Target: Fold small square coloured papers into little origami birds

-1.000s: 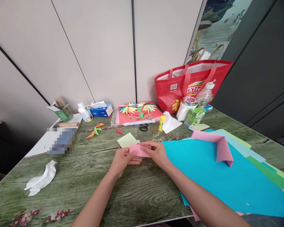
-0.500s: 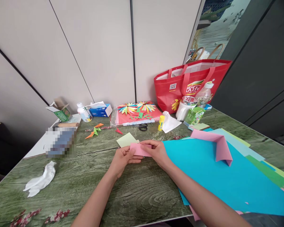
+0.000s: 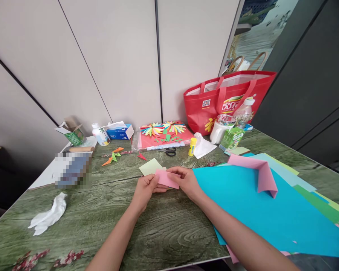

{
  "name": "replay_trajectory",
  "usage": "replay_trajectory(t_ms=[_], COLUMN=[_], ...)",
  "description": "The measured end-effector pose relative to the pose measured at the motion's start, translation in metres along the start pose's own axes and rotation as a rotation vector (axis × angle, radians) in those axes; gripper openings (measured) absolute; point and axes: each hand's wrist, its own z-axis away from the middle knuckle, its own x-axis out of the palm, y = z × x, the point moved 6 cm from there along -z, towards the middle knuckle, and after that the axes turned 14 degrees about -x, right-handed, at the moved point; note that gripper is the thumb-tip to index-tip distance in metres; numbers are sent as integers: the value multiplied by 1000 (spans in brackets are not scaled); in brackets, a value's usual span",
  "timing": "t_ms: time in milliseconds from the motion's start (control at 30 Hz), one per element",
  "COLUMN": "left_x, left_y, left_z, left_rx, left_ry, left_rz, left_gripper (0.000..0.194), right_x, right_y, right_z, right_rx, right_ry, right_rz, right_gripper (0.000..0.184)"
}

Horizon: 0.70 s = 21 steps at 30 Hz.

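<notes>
Holding a small, flat rectangle of pink paper (image 3: 167, 178) in both bare hands, over the middle of a green, wood-patterned table (image 3: 161, 233); slightly askew, right end nearer. At its left end, left hand (image 3: 147, 188), grip closed to a thin pinch, thumb on top, fingers spread beneath. At its right end, right hand (image 3: 188, 183), pinched likewise, thumb on the near face, fingers at the far edge.

Just beyond, a pale yellow-green paper square (image 3: 150, 166), lying flat, partly hidden. To the right, a large bright-blue paper sheet (image 3: 243, 214), bearing a folded pink paper strip (image 3: 267, 180). Farther off, an upright yellow glue stick (image 3: 191, 146) and black-handled scissors (image 3: 171, 152).

Risks, as judged: a crooked crease or bent corner, from uneven thumb pressure; a dropped end, from slackening either pinch; a dragged blue sheet, strip included, from sweeping the right forearm (image 3: 234, 227) across. Cannot tell about forearm contact there.
</notes>
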Motion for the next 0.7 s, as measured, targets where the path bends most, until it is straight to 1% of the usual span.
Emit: replay_trajectory(t_ms=[133,200,267,333,433,500,600,700], left_x=[-6,-10,-12,-10,-7,-7,-8,-13], left_y=[4,5,6,6,5,5,5,7], left_z=[0,-1,-1,-1,0,0,0,0], left_rx=[53,78,84,82,78,76,77,107], left_ry=[78,119,122,89,52,58,93,171], left_rz=[29,49,73,86,83,76,64,15], left_gripper=[34,34,32,30,29,31,31,30], right_x=[1,4,7,8,9,9,10,8], right_y=[3,4,4,5,5,5,4,3], right_z=[-1,0,1,3,5,5,5,3], right_rx=[23,37,40,39,63,83,85,57], right_ry=[-6,-37,-80,-105,-100,-97,-79,-38], right_rz=[-12,-24,-9,22,25,0,-25,-48], right_gripper=[18,25,36,43,44,44,43,34])
